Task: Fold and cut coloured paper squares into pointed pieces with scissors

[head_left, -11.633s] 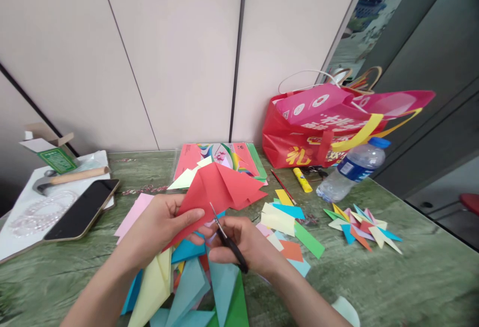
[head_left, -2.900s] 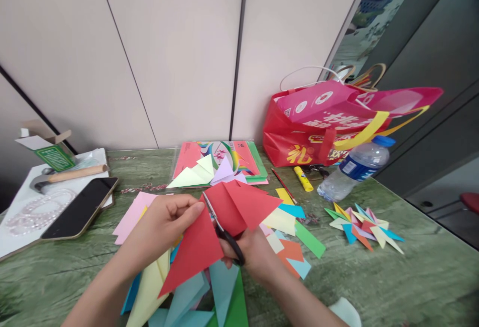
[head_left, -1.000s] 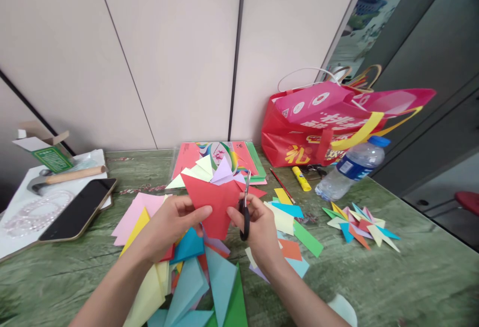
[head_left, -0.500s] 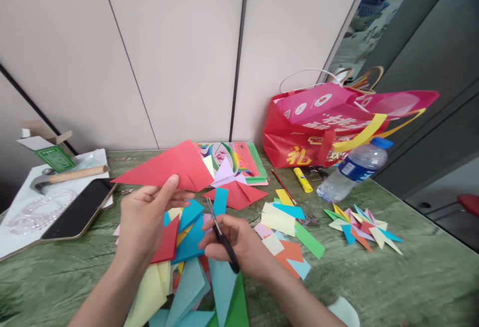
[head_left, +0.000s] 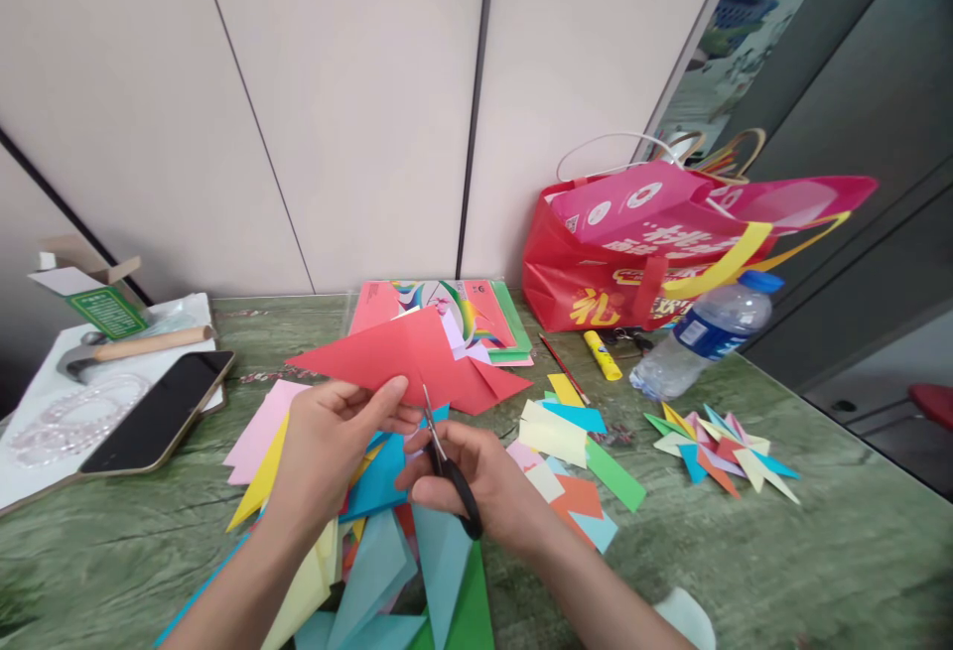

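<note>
Pinching a red folded sheet (head_left: 387, 344), the left hand (head_left: 328, 427) has it up just beyond the fingers, long axis running crosswise: skinny tip out left, wide end over toward the right hand (head_left: 487, 476). That one's gripping black-handled scissors (head_left: 465, 499), blades angled up and left, tips right by the sheet's lower edge; can't tell if they're touching. Kinda crowded though: another red folded piece (head_left: 495, 384) sits just past the right hand, behind the wide end, same colour and all. Light blue folded pieces (head_left: 378, 566) lie below both hands on the counter (head_left: 781, 561), paper strips (head_left: 555, 437) right of the right hand, phone (head_left: 160, 417) well left.
</note>
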Tool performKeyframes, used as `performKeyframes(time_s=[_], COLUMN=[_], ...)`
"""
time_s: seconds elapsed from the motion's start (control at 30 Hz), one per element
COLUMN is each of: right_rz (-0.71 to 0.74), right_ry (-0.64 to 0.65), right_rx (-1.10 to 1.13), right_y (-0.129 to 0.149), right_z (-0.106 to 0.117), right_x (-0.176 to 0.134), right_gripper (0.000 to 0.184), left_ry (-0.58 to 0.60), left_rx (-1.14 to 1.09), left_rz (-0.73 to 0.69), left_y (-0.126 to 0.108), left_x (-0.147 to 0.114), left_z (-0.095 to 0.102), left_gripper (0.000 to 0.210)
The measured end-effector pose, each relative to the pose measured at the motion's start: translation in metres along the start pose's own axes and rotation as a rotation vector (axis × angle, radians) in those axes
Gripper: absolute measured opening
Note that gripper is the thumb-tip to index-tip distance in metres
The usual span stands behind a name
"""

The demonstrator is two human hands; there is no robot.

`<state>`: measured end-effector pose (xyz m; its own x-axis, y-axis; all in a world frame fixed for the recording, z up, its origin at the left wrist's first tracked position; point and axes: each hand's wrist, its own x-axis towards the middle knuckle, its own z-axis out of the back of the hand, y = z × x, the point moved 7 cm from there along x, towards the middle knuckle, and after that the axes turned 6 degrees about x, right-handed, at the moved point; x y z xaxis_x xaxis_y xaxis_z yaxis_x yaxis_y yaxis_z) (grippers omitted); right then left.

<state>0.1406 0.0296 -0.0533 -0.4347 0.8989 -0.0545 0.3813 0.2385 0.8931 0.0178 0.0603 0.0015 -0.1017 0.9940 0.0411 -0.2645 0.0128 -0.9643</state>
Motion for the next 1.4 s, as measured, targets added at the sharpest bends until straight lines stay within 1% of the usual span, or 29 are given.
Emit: performKeyframes(time_s=[0.1,0.3,0.53,0.93,1.4], right_rz=[0.006,-0.036,-0.033,-0.031,-0.036], right_ry=[0.008,0.027,0.043,0.045,0.045], right_rx=[0.011,0.037,0.046,0.035,0.049], right_y=[0.0,-0.004,-0.005,-0.004,-0.004], right_z=[0.0,-0.001,-0.002,-0.002,-0.002], right_x=[0.0,0.001,0.001,0.0,0.0], right_gripper=[0.04,0.041,0.038,0.039,0.041], left_ry=[0.025,-0.033,-0.027,-0.053,-0.062], left_rx=[0.036,0.035,0.079,0.076,0.05], left_rz=[0.0,-0.019,-0.07,-0.071,-0.056], left_y=[-0.001,-0.005,-0.011,-0.013,-0.013], left_x=[0.0,0.003,0.0,-0.001,-0.004], left_z=[-0.001,0.007,0.007,0.007,0.007], left_gripper=[0.016,0.017,0.013,0.01,0.013])
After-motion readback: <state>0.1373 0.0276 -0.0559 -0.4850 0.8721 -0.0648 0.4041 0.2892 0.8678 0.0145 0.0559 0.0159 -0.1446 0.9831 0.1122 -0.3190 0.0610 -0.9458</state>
